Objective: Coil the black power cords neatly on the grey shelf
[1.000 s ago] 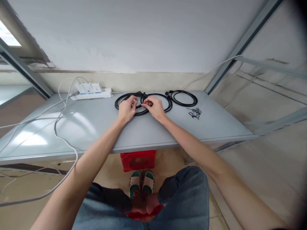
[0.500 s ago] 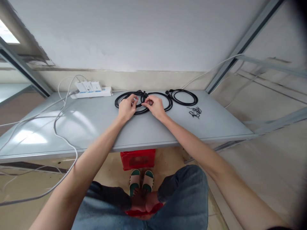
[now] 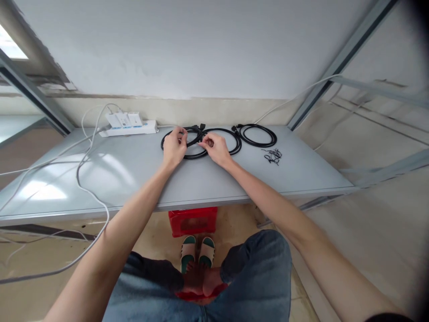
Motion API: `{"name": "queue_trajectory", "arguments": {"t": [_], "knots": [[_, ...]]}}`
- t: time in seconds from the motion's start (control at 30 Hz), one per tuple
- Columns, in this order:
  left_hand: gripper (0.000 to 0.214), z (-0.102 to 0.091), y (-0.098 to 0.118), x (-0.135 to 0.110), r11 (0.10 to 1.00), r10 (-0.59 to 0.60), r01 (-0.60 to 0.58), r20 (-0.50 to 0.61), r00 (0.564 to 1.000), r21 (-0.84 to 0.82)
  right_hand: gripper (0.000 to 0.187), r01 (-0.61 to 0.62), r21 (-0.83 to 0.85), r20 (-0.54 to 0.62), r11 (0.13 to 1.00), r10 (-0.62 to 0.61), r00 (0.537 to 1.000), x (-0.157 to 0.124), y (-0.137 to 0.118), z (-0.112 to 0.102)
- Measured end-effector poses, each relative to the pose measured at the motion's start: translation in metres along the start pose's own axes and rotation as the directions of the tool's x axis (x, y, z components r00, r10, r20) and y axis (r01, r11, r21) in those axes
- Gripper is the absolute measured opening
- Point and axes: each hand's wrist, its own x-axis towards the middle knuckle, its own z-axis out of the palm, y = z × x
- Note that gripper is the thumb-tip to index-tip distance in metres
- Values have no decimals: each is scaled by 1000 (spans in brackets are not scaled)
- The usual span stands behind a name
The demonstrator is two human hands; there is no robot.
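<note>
A coiled black cable (image 3: 193, 157) lies on the grey tabletop, with its dark plug end (image 3: 202, 127) at the back. My left hand (image 3: 174, 146) is at this coil's left side, fingers curled in a pinch; what sits between the fingertips is too small to make out. Where that coil meets a second black cable coil (image 3: 238, 142), my right hand (image 3: 217, 148) pinches thumb and finger together, its contents hidden. A third coil of black cable (image 3: 259, 146) rests to the right. In front of it is a small heap of thin black ties (image 3: 273, 156).
A white power strip (image 3: 144, 128) with several adapters stands at the back left. Grey cords (image 3: 78, 176) run across the table's left side and over its front edge. Metal frame posts (image 3: 311, 98) rise at both sides. A red stool (image 3: 192, 221) is below the table.
My left hand has shifted slightly left and back, away from the right hand. The left coil's plug end has moved a little to the right. My right hand stays nearly in place.
</note>
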Motion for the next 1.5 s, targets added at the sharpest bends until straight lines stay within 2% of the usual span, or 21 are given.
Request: {"name": "queue_trajectory", "arguments": {"t": [0.2, 0.37, 0.47, 0.57, 0.7, 0.83, 0.93, 1.03, 1.1, 1.27, 1.4, 1.5], "knots": [[22, -6, 9, -3, 994, -50, 48, 16, 999, 98, 43, -9, -60, -6, 998, 9, 1000, 0, 3, -3], [49, -14, 17, -4, 975, -55, 33, 95, 994, 222, 37, 0, -143, -68, 990, -10, 998, 4, 14, -16], [50, -17, 20, -4, 949, -47, 3, 131, 990, 315, 36, 29, -246, -70, 969, -48, 996, 2, 13, -32], [45, -19, 21, -4, 913, -43, -41, 196, 980, 405, 35, 59, -340, -97, 939, -97, 990, -11, 7, -59], [47, -18, 20, -4, 864, -61, -93, 286, 956, 494, 41, 3, -436, -229, 900, -115, 967, -47, 13, -118], [55, -15, 18, -4, 825, -73, -122, 319, 945, 551, 51, -192, -461, -411, 866, -17, 912, -89, 36, -178], [60, -12, 16, -4, 800, -81, -162, 371, 925, 578, 61, -300, -455, -460, 838, 66, 885, -110, 50, -201], [59, -12, 14, -4, 776, -59, -214, 407, 912, 594, 66, -357, -438, -502, 825, 105, 859, -117, 59, -207], [58, -14, 14, -4, 755, -38, -231, 393, 919, 614, 67, -392, -422, -526, 818, 131, 841, -119, 65, -208], [57, -27, 16, -2, 720, 50, -200, 238, 970, 665, 65, -477, -412, -574, 776, 185, 797, -121, 81, -211], [54, -40, 21, 1, 713, 147, -205, 144, 979, 670, 51, -456, -483, -590, 747, 107, 800, -123, 83, -212], [56, -60, 17, -4, 700, 164, -206, 127, 978, 684, 41, -444, -519, -610, 730, 47, 791, -124, 78, -211]]}}
